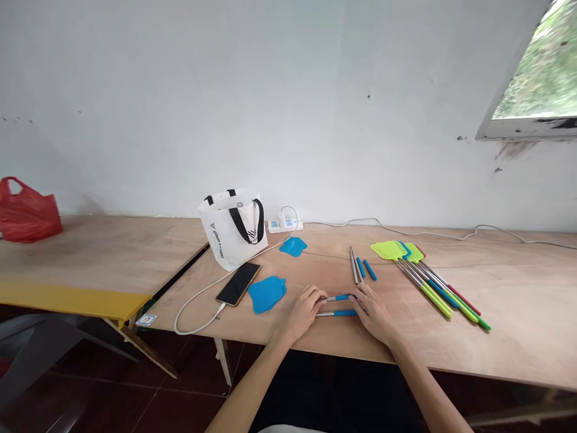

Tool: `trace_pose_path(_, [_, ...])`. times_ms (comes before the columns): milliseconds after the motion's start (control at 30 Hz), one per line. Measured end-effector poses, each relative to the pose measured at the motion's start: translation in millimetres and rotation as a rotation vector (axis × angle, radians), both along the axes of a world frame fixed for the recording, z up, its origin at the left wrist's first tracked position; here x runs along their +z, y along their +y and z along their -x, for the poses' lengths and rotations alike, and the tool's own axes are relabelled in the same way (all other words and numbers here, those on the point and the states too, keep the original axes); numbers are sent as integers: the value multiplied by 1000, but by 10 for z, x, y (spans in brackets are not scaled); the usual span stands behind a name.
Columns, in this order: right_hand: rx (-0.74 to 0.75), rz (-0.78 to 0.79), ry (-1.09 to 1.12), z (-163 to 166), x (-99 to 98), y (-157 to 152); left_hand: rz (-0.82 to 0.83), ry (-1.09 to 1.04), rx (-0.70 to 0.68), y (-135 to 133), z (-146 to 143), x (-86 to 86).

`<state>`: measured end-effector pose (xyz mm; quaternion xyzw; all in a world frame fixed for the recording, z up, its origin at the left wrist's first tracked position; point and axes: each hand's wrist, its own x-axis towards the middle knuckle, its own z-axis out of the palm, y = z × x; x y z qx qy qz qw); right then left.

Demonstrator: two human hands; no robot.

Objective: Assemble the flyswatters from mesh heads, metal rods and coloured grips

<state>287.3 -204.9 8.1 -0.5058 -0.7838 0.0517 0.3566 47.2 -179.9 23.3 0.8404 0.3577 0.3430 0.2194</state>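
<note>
Single view, worn on your head, facing forward and down. Your fingers point(314, 293) sit below and right of frame centre, fairly near; your forearms point(255, 388) rise from the bottom edge beneath them. Wide field: tabletop point(324, 261) to either side of the fingers, wall point(288, 108) beyond, window point(541, 66) far up-right of them.

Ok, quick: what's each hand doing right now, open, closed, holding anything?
Left hand: closed, fingers on the farther metal rod.
Right hand: closed, fingers on the blue grip at that rod's right end.
</note>
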Motion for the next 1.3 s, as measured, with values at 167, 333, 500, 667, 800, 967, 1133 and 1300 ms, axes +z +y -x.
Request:
trace_pose_path(167, [51, 55, -20, 23, 45, -52, -9, 27, -13, 4, 13, -17])
trace_pose_path(333, [71, 107, -127, 61, 70, -76, -25, 96, 47, 25, 28, -37])
trace_pose_path(500, [66, 120, -159, 83, 36, -35, -72, 171, 98, 36, 17, -44])
trace_pose_path(667, [100, 117, -189, 74, 51, -46, -75, 169, 84, -4, 12, 3])
trace_pose_path(800, [149, 117, -201, 82, 74, -60, -118, 220, 41, -67, 12, 73])
trace_pose_path(967, [65, 63, -210, 62, -15, 5, -163, 264, 46, -69, 0, 66])
trace_pose_path(1133, [-47, 19, -212, 2, -96, 63, -143, 210, 135, -11, 17, 5])
trace_pose_path(1300, [-114, -14, -177, -15, -120, 67, -136, 220, 141, -5, 27, -18])
